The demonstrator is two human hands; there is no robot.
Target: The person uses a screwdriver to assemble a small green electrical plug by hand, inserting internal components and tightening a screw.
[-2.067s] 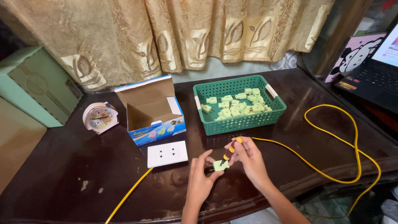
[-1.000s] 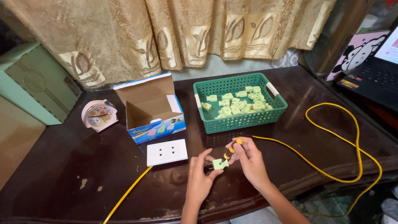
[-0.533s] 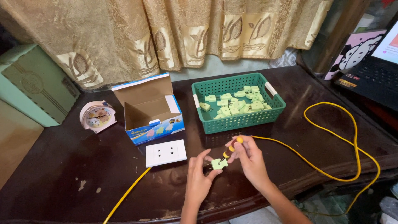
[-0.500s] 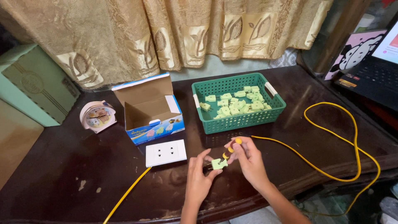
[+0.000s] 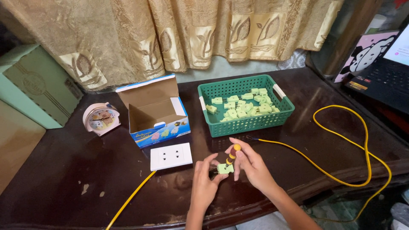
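Note:
My left hand (image 5: 205, 183) pinches a small pale green plastic part (image 5: 224, 168) just above the dark wooden table (image 5: 85, 174). My right hand (image 5: 251, 164) holds a small screwdriver with a yellow handle (image 5: 234, 152), its tip down on the green part. Both hands meet near the table's front edge, in the middle. Behind them stands a green plastic basket (image 5: 245, 123) with several more pale green parts (image 5: 243, 106) in it.
A white double socket plate (image 5: 171, 156) on a yellow cable (image 5: 128, 200) lies left of the hands. Behind it are an open blue-and-white carton (image 5: 155, 108) and a small pink alarm clock (image 5: 101, 119). A looped yellow cable (image 5: 362, 140) lies right; a laptop (image 5: 387, 76) sits far right.
The hands stay in the same spot with the green part and screwdriver. Only slight finger and camera shifts show.

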